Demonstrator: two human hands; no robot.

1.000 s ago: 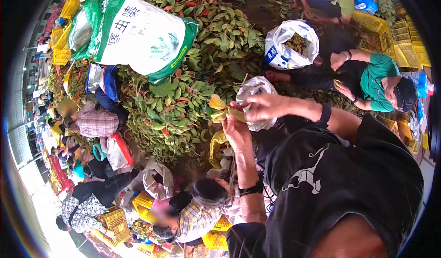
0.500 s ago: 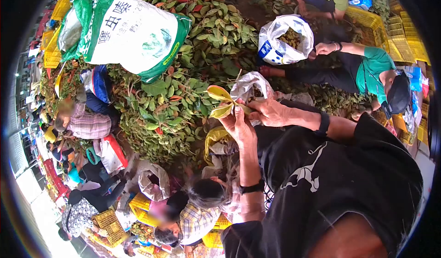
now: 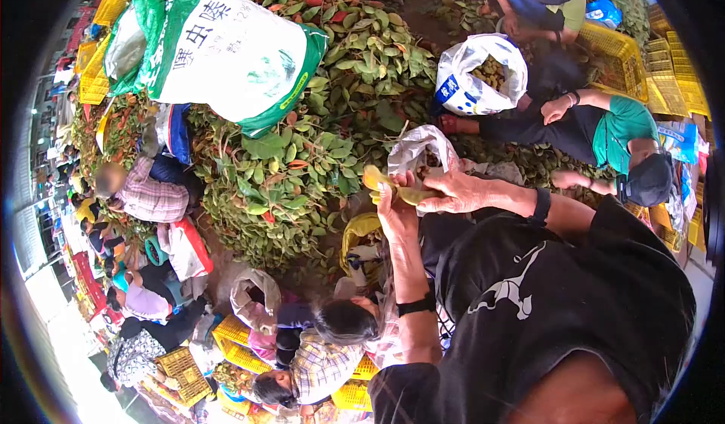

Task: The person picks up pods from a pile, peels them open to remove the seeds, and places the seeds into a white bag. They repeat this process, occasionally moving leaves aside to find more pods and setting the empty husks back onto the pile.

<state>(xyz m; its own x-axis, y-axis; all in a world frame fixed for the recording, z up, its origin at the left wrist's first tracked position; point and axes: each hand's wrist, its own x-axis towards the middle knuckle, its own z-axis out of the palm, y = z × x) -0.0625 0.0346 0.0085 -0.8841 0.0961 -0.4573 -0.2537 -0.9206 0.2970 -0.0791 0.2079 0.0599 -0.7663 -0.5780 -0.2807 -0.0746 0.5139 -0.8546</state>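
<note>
A small yellow-green leaf sprig (image 3: 376,179) is between my two hands, above a white bag. My left hand (image 3: 398,216) is closed, pinching the sprig with its fingers raised. From the right, my right hand (image 3: 457,191) grips a greenish end of the same piece between thumb and fingers; its exact contact is partly hidden. Just beyond the hands, the open white bag (image 3: 411,146) has brownish pieces inside. Nearer my left wrist is a yellow bag (image 3: 353,235), also open.
A large leaf heap (image 3: 279,175) spreads ahead, with a white-green sack (image 3: 234,54) on it. A white bag of yellowish-brown lumps (image 3: 483,107) stands near a person in green (image 3: 623,129). Yellow crates (image 3: 612,46) and several seated people surround the area.
The sprig has turned and its spread leaves show less. My hands are closer together around it. The person in green has drawn a hand back from the white bag.
</note>
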